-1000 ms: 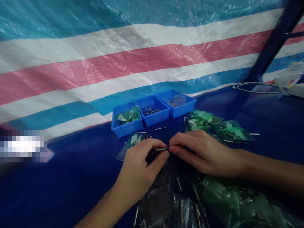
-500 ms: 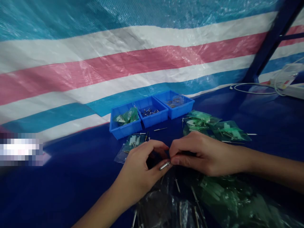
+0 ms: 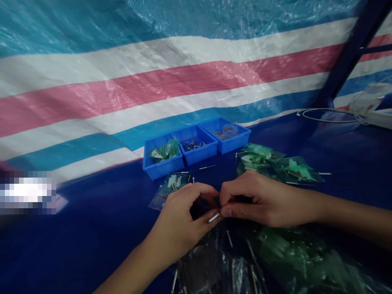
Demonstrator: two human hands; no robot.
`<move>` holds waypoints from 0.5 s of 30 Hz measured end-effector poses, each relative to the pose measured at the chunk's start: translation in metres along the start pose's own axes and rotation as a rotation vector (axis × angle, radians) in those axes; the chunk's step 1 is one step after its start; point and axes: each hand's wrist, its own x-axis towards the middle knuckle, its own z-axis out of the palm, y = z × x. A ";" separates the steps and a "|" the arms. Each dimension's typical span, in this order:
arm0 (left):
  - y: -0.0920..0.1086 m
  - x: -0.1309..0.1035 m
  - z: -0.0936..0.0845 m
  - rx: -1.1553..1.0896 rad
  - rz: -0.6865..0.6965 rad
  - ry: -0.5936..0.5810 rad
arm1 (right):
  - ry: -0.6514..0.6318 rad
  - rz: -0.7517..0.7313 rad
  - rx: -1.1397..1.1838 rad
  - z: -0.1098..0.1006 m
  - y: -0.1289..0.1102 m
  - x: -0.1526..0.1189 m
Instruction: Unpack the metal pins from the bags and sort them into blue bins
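My left hand (image 3: 183, 222) and my right hand (image 3: 255, 200) meet at the fingertips above the dark blue table. A silvery pop rivet (image 3: 213, 217) lies along my left thumb, its end reaching the pinched thumb and forefinger of my right hand. The left fingers curl toward the thumb; what lies between their tips is hidden. Below the hands are dark clear plastic bags (image 3: 202, 265) and a loose rivet (image 3: 229, 239). Just beyond my left hand lies a small clear bag (image 3: 174, 183) of pale strips and metal pieces.
Three blue bins stand at the back: the left bin (image 3: 163, 167) holds green bags, the middle bin (image 3: 200, 154) rivets, the right bin (image 3: 234, 143) a clear bag. Filled green bags (image 3: 295, 169) lie right, more green plastic (image 3: 306, 257) in front. A white cable (image 3: 327, 120) lies far right.
The rivet has shifted very slightly down and right along with my hands. The view has moved a little; both hands keep nearly the same pose.
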 end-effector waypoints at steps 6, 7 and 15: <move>0.001 0.000 0.000 0.029 0.012 -0.004 | -0.020 0.056 0.014 0.002 0.000 0.000; 0.002 0.000 0.000 0.034 0.018 -0.009 | -0.027 0.056 0.017 0.003 0.000 0.000; 0.005 0.001 -0.003 -0.020 -0.020 0.036 | -0.018 0.113 0.101 0.005 0.001 0.001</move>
